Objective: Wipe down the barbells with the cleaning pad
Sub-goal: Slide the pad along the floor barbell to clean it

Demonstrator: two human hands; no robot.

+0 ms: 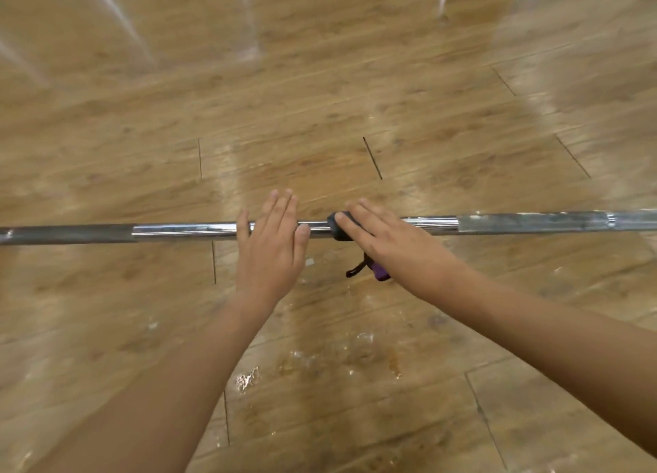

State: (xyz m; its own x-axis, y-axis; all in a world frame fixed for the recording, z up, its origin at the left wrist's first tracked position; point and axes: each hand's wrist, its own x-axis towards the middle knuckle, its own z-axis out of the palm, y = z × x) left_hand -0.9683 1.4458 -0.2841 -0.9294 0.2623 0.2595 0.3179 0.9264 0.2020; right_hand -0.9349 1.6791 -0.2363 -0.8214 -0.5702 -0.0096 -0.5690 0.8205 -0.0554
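A long steel barbell [177, 230] lies across the wooden floor from left to right, shiny in the middle and dull grey toward both ends. My left hand [272, 245] rests flat on the bar's middle with fingers extended. Just to its right, my right hand [385, 239] presses a dark cleaning pad [336, 229] onto the bar, fingers stretched over it. A purple part with a black strap [369, 271] hangs out below that hand's palm. Most of the pad is hidden under the hand.
The wooden plank floor [320, 117] fills the view, with white scuffs and flaked spots [249, 378] near me. Pale blurred streaks [121, 13] show at the top edge.
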